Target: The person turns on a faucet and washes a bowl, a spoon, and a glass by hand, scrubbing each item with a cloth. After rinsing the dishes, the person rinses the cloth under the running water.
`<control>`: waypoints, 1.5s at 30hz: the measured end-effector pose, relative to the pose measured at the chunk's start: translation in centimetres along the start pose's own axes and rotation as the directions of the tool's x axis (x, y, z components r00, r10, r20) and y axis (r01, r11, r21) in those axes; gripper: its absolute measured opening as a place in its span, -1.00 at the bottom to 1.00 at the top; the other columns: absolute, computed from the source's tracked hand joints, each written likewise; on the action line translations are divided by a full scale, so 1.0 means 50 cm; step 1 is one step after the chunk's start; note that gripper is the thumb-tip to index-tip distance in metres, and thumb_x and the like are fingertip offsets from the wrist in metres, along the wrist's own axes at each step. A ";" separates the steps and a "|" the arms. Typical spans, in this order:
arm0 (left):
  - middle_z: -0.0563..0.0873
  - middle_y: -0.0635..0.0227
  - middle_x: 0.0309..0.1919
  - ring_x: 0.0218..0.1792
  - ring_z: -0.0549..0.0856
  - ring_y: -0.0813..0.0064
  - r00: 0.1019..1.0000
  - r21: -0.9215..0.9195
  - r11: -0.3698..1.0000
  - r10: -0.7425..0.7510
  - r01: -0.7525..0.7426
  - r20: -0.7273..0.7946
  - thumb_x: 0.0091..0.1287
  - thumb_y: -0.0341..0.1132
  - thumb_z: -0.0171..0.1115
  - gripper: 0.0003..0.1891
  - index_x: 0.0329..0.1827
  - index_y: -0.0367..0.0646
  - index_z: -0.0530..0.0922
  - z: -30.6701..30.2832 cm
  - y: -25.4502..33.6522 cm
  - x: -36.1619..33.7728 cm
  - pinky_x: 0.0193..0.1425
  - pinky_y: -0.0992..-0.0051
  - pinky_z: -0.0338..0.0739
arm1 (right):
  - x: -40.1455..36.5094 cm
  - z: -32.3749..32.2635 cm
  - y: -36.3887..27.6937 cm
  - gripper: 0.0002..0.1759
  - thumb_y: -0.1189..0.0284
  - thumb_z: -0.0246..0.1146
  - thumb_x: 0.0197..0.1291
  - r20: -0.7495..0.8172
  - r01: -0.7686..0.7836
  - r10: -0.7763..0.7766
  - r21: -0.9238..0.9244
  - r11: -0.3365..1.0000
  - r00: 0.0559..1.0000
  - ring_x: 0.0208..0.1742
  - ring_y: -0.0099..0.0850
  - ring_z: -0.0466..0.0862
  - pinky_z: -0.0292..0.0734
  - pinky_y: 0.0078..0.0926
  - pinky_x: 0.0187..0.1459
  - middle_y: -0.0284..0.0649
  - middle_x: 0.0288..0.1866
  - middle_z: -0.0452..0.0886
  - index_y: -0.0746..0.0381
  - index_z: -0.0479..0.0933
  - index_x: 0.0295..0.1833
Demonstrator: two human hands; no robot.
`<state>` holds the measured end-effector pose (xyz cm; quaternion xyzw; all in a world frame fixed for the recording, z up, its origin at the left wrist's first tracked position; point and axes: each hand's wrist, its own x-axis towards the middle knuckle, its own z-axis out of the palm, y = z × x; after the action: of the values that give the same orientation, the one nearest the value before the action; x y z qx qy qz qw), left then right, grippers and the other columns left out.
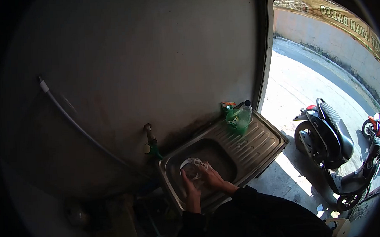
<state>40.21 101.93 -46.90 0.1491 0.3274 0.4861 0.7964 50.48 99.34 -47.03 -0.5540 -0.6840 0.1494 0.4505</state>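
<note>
A round white-rimmed dish [184,163] is held over the basin of a steel sink [219,147]; its depth is hard to tell in the dim light. My left hand [190,188] grips the near left edge of the dish, thumb up along the rim. On the dish's right side, my right hand [211,177] has its fingers bent over the inside. Whitish foam shows around those fingers, and whatever they may hold is hidden. Behind the basin, a tap [149,135] with a green fitting [153,149] comes out of the wall.
On the ribbed drainboard [258,134] stand a green container [237,123] and a clear bottle with a dark cap [245,112]. A grey hose [86,133] runs down the wall. Beyond the doorway at right, a black scooter [328,140] is parked outside, with a red motorbike [373,125] further off.
</note>
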 end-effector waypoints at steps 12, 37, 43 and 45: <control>0.45 0.32 -0.16 -0.14 0.45 0.41 0.991 -0.335 0.942 0.022 0.024 0.133 0.14 -0.09 -0.14 -0.61 -0.05 -0.12 0.30 -0.052 0.011 -0.028 -0.10 0.48 0.35 | 0.011 0.037 -0.035 -0.49 0.53 0.07 -0.24 0.077 0.007 -0.010 0.045 0.999 0.997 -0.08 -0.05 0.34 0.32 -0.26 -0.12 0.01 -0.05 0.25 0.10 0.27 -0.02; 0.48 0.20 -0.33 -0.32 0.51 0.37 0.976 0.037 0.995 0.096 -0.090 -0.193 0.08 -0.10 -0.02 -0.57 -0.13 -0.29 0.30 -0.087 0.053 0.001 -0.20 0.44 0.40 | 0.050 0.051 -0.157 -0.64 0.55 0.05 -0.27 0.832 0.102 0.241 -0.332 0.938 0.499 0.01 -0.09 0.26 0.19 -0.34 0.00 0.07 -0.09 0.31 0.39 0.37 -0.21; 0.48 0.23 -0.36 -0.36 0.51 0.39 0.966 -0.410 0.911 0.073 0.037 0.250 0.05 -0.14 0.03 -0.60 -0.18 -0.31 0.34 -0.080 0.081 0.007 -0.26 0.46 0.39 | 0.004 0.156 -0.037 -0.58 0.53 0.02 -0.17 0.323 -0.203 -0.005 0.605 0.770 0.946 0.09 -0.06 0.18 -0.01 -0.30 0.11 0.06 -0.01 0.25 0.40 0.27 -0.08; 0.49 0.19 -0.39 -0.35 0.51 0.34 0.992 0.352 0.930 0.076 -0.107 0.099 0.05 -0.12 0.03 -0.59 -0.18 -0.29 0.33 -0.110 0.080 0.055 -0.25 0.45 0.40 | 0.025 0.119 -0.076 -0.56 0.54 0.02 -0.15 0.565 -0.158 0.048 0.146 0.977 0.824 0.12 -0.08 0.13 -0.04 -0.33 0.12 0.06 0.02 0.20 0.41 0.23 -0.05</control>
<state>34.70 105.82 -49.78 0.3266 0.3691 0.4486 0.7455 43.46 100.91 -47.06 -0.4779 -0.7375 0.3920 0.2723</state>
